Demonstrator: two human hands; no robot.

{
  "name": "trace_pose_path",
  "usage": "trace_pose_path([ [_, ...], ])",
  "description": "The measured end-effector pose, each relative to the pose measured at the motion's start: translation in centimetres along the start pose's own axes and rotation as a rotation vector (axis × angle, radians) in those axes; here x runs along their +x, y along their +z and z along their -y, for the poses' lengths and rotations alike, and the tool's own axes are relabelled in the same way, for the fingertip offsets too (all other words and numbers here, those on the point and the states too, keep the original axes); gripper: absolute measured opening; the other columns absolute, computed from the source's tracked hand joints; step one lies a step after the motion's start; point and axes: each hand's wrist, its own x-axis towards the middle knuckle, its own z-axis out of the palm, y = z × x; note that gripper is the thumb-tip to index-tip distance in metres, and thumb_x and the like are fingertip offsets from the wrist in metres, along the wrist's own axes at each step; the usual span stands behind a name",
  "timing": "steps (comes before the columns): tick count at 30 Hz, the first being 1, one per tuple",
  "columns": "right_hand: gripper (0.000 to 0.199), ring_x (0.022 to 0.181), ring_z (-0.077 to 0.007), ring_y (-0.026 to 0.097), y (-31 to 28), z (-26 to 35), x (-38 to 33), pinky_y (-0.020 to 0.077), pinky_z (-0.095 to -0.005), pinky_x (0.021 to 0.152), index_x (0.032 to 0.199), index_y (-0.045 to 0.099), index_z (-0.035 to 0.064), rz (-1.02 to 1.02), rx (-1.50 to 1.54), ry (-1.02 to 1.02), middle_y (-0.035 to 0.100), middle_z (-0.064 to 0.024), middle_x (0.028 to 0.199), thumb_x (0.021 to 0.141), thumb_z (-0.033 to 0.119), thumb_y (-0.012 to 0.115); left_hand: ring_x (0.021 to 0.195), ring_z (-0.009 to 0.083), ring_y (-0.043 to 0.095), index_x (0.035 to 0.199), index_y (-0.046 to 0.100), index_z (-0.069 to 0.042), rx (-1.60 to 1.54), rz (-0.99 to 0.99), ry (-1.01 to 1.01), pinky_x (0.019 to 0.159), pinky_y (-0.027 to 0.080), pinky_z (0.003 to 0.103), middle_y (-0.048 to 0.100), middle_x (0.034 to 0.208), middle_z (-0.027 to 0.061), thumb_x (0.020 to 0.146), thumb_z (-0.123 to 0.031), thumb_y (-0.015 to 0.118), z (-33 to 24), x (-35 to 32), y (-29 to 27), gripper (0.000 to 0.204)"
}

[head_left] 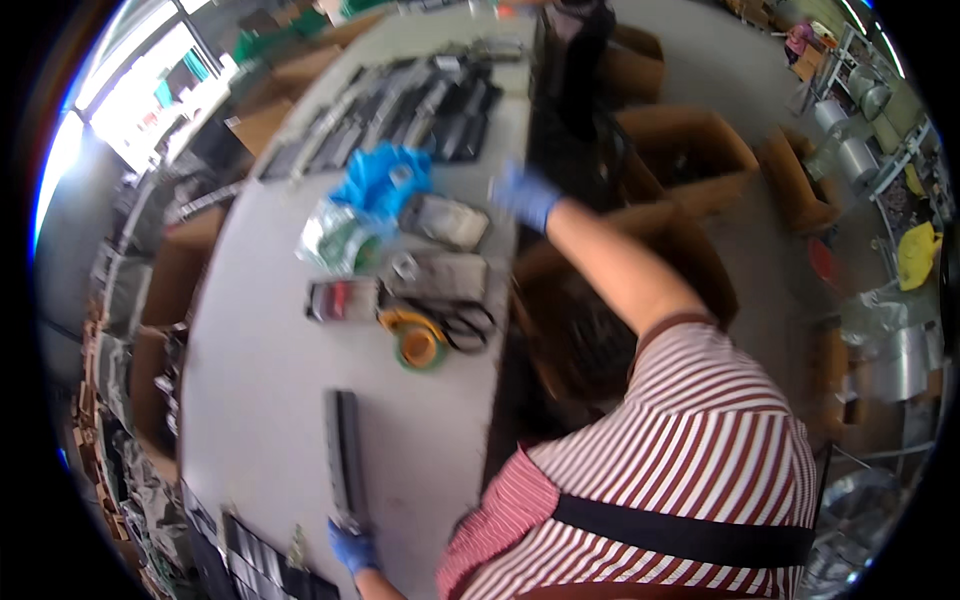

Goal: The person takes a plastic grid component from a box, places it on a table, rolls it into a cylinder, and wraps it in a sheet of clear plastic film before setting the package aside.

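Note:
On the near part of the table (250, 380) lies a long, dark grey, narrow bar-shaped part (345, 450). My left hand (352, 547), in a blue glove, grips its lower end, the fingers partly hidden. My right hand (527, 197), gloved in blue too, is stretched out over the table's right edge, beside a clear bag with a dark item (445, 220). Motion smears its fingers, so I cannot tell their pose. Between the hands lie a roll of green and yellow tape (418, 346), a black looped strap or cable (465, 325), and a small red and dark packet (342, 299).
A blue plastic bag (380, 185) and a clear bag with green (340, 240) sit mid-table. Rows of dark flat parts (400, 105) cover the far end; more dark parts (260, 560) lie lower left. Open cardboard boxes (685, 150) stand along the right edge.

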Motion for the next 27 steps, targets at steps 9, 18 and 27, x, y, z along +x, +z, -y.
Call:
trace_pose_path([
  [9, 0.031, 0.063, -0.0134, 0.06, -15.8, -1.1, -19.8, 0.0484, -0.0264, 0.056, 0.121, 0.058, 0.006, -0.093, 0.533, 0.113, 0.064, -0.0054, 0.082, 0.093, 0.019, 0.062, 0.135, 0.0385, 0.038, 0.148, 0.038, -0.01, 0.043, -0.272, 0.137, 0.114, 0.031, 0.047, 0.043, 0.144, 0.022, 0.075, -0.009, 0.075, -1.6, -5.2, -1.7, 0.082],
  [18, 0.026, 0.074, -0.0202, 0.058, -1.5, -18.6, -44.4, 0.0462, -0.0344, 0.058, 0.109, 0.061, 0.0064, 0.814, 0.755, 1.043, 0.062, -0.0076, 0.089, 0.092, 0.023, 0.051, 0.135, 0.0389, 0.04, 0.142, 0.044, -0.003, -0.011, -0.333, 0.216, 0.113, 0.031, 0.048, 0.045, 0.144, 0.0223, 0.092, -0.033, 0.065, -2.0, -16.5, -1.0, 0.062],
  [27, 0.042, 0.085, -0.0222, 0.069, 6.6, -15.0, -44.5, 0.0542, -0.0354, 0.08, 0.123, 0.061, -0.0015, 1.304, -0.104, -0.043, 0.07, -0.0158, 0.103, 0.091, 0.026, 0.057, 0.132, 0.0404, 0.042, 0.136, 0.048, 0.003, -0.065, -0.227, -0.056, 0.113, 0.032, 0.048, 0.048, 0.139, 0.0247, 0.088, -0.019, 0.063, -7.4, -31.7, 6.3, 0.054],
])
